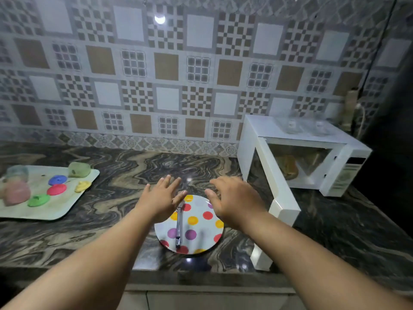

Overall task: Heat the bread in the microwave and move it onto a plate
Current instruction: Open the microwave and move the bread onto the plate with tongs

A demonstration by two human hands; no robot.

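Note:
A white plate (201,229) with coloured dots sits on the marbled counter near the front edge, and metal tongs (179,227) lie across it. My left hand (162,198) hovers over the plate's far left rim, fingers spread, holding nothing. Over the plate's far right rim floats my right hand (234,201), also empty with fingers apart. The white microwave (312,139) stands at the right with its door (271,189) swung open toward me. Browned bread (288,167) rests inside its cavity.
A pale tray (55,211) at the left holds several coloured lids and small plastic containers. Two clear glasses (306,127) stand on top of the microwave. The open door juts out close to the plate's right side. A tiled wall backs the counter.

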